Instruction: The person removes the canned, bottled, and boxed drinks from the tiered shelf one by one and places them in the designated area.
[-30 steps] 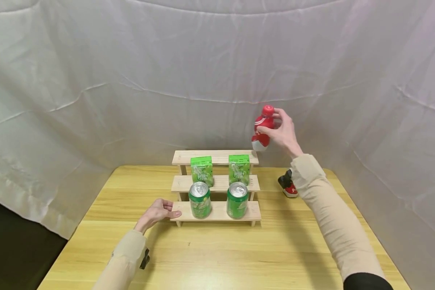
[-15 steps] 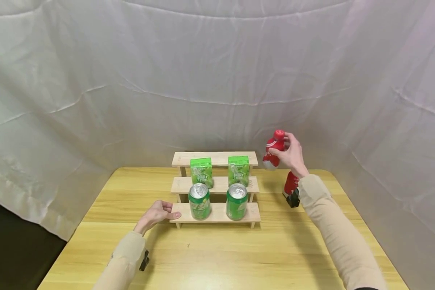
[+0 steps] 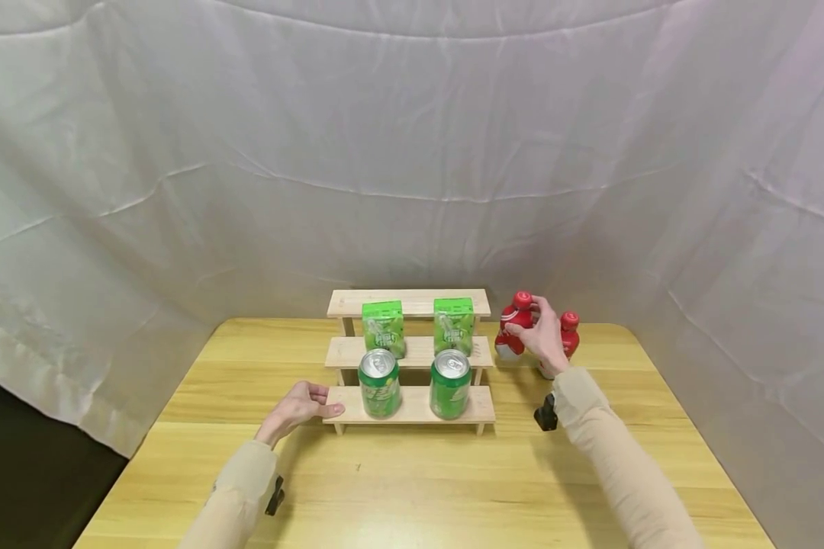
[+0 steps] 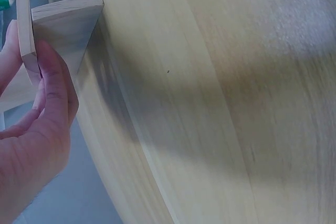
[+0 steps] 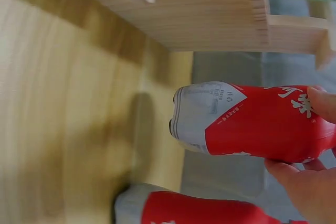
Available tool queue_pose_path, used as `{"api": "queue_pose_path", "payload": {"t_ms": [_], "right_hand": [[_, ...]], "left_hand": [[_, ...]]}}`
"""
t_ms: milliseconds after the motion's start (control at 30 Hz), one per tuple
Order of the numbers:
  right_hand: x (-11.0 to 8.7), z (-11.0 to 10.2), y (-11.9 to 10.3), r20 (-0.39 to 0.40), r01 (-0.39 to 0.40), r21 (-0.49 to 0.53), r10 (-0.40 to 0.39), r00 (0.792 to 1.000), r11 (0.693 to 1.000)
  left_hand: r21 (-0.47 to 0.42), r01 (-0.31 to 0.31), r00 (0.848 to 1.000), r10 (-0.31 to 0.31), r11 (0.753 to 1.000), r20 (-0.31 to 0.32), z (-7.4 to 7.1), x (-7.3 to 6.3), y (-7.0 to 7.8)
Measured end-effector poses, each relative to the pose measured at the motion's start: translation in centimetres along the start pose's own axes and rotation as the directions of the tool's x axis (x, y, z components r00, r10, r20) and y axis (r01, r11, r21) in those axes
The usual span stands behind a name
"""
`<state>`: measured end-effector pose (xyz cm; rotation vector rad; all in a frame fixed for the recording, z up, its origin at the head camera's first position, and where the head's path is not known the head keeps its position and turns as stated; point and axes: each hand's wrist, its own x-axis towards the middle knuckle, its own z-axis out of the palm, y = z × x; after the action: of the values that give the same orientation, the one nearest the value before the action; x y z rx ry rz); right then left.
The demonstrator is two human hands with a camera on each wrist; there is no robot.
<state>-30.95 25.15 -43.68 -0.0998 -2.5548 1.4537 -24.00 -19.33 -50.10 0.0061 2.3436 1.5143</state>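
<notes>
My right hand (image 3: 544, 337) grips a red-and-white drink bottle (image 3: 515, 324) by its upper part, just right of the wooden tiered shelf (image 3: 412, 412). In the right wrist view the held bottle (image 5: 252, 121) shows a red label and a pale base, above its shadow on the table. A second red bottle (image 3: 570, 333) stands partly behind that hand. My left hand (image 3: 298, 410) pinches the left end of the bottom tier, thumb on top; in the left wrist view its fingers (image 4: 55, 85) lie under the board.
Two green drink cans (image 3: 380, 385) stand on the bottom tier, and two green juice boxes (image 3: 453, 326) on the middle one. A pale curtain (image 3: 412, 152) surrounds the back and sides of the wooden table (image 3: 398, 488).
My right hand has lowered the bottle from above the top tier's right end to beside the shelf, close over the table. The second bottle shows more now. My left hand stays put.
</notes>
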Motion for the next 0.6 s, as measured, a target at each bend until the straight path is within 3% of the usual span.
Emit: {"api": "queue_pose_path", "payload": {"t_ms": [600], "right_hand": [[-0.8,1.3,2.0,-0.009,-0.020,-0.053,0.020,1.000,0.998]], "left_hand": [[-0.008,-0.006,1.000,0.006,1.000,0.000,0.1,0.1,-0.1]]}}
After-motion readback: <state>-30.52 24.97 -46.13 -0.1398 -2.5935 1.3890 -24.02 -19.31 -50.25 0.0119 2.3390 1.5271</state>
